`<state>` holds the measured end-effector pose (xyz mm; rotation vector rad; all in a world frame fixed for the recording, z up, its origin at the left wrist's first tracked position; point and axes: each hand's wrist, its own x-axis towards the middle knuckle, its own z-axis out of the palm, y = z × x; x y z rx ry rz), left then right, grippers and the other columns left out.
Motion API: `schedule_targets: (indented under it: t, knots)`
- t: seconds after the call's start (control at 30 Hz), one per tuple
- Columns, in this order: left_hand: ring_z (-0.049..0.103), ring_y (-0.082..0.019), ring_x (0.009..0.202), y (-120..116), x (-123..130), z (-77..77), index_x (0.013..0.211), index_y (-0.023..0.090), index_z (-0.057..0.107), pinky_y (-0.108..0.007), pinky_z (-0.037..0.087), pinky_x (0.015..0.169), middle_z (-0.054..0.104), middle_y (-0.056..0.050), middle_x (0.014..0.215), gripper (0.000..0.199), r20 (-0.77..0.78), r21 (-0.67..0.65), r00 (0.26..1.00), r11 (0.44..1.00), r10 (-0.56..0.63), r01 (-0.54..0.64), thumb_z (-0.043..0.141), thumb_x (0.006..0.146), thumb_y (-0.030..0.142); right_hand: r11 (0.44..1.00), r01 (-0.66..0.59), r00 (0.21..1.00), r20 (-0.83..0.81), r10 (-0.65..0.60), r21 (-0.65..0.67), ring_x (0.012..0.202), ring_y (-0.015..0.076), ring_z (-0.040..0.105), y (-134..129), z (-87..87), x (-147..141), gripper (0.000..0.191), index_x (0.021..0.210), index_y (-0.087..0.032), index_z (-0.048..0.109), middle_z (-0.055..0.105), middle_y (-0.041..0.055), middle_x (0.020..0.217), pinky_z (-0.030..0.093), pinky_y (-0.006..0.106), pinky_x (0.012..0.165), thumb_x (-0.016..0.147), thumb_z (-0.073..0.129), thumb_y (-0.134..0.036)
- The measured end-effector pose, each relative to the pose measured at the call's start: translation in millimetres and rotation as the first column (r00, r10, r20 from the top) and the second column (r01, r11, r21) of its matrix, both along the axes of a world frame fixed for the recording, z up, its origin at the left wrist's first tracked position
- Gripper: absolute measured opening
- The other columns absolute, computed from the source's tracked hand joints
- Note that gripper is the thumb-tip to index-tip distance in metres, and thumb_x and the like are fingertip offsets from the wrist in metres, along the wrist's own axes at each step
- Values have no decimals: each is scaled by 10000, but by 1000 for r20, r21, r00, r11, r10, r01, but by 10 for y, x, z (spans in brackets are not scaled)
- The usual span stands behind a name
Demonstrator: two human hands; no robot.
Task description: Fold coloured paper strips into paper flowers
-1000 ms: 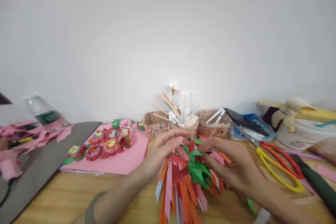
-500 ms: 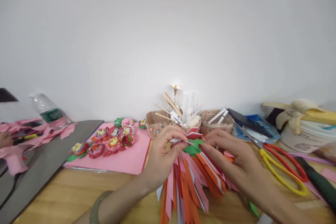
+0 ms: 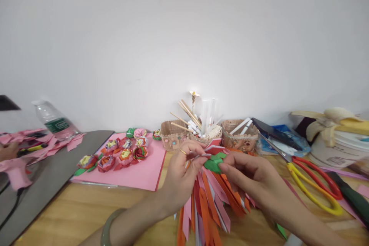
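Between my two hands is a folded paper piece with green [image 3: 213, 163] parts, and a red and pink paper tip [image 3: 215, 147] stands up behind it. My left hand [image 3: 184, 173], with a ring on one finger, pinches the piece's left side, where a pale paper edge shows at the fingertips. On the other side, the thumb and index finger of my right hand [image 3: 249, 173] close on the green paper. Long orange, pink, red and white paper strips [image 3: 206, 207] fan out below onto the table; the hands hide how they join the piece.
Several finished paper flowers [image 3: 125, 157] lie on a pink sheet [image 3: 138, 177] to the left. Behind stand woven baskets [image 3: 173, 142] with sticks. Scissors [image 3: 314, 177] lie at right. At far left are a pink glue gun [image 3: 17, 173], a bottle [image 3: 57, 123] and another person's hand [image 3: 8, 152].
My right thumb and index finger, apart from the green paper's right edge before, now pinch it. The left hand keeps its grip, with the piece shifted slightly right.
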<state>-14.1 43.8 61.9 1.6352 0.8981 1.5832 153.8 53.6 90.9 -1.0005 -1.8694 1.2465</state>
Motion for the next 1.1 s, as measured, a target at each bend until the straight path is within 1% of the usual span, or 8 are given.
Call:
schedule_targets:
  t: [0.17,0.37,0.53,0.63,0.73,0.93,1.1]
  knots:
    - [532,-140,813,14,12,-7,826,191,552,-242,442,736,545,-13,840,47,93,-53,995,998,44,-39,555,857,226,999,0,999,33,-1,36,402,61,316,16,-58,10,342,617,-202,471,400,-68,500,235,185,344,859,491,-443]
    - [520,-114,742,15,37,14,801,188,561,-206,429,677,541,11,788,36,169,-144,983,988,74,-50,577,829,203,1000,-1,999,39,1,1,358,56,306,43,-48,-16,353,604,-208,475,421,-67,454,205,187,317,847,492,-463]
    - [499,-100,702,21,37,12,806,186,565,-196,416,657,537,21,762,33,186,-188,979,981,83,-47,582,826,208,998,63,992,105,-62,-3,319,51,289,39,-16,-5,349,573,-214,465,402,-71,424,180,187,286,808,504,-470]
    - [498,-98,696,17,37,10,811,186,564,-197,417,650,535,21,765,39,194,-201,978,979,79,-39,584,824,217,996,83,986,144,-79,-22,318,55,306,36,-4,10,332,600,-211,490,404,-71,427,202,180,282,801,497,-476]
    - [492,-97,678,7,46,19,798,185,561,-199,414,636,536,23,753,45,197,-213,975,976,98,-55,583,819,219,995,96,981,172,-91,-19,319,58,329,37,11,9,323,600,-213,485,413,-66,431,221,176,283,799,483,-467]
    - [478,-93,646,-10,61,41,797,185,553,-206,410,629,530,31,724,51,231,-262,964,963,130,-67,580,810,226,993,111,970,213,-117,38,310,60,314,33,23,-12,310,580,-217,473,432,-55,420,204,185,283,802,475,-433]
    - [508,-112,716,-27,75,41,800,186,546,-225,426,687,539,19,749,58,259,-244,952,965,161,-97,573,819,234,977,133,972,169,-161,168,364,65,297,5,-30,-28,326,549,-211,485,393,-57,437,208,190,322,814,502,-400]
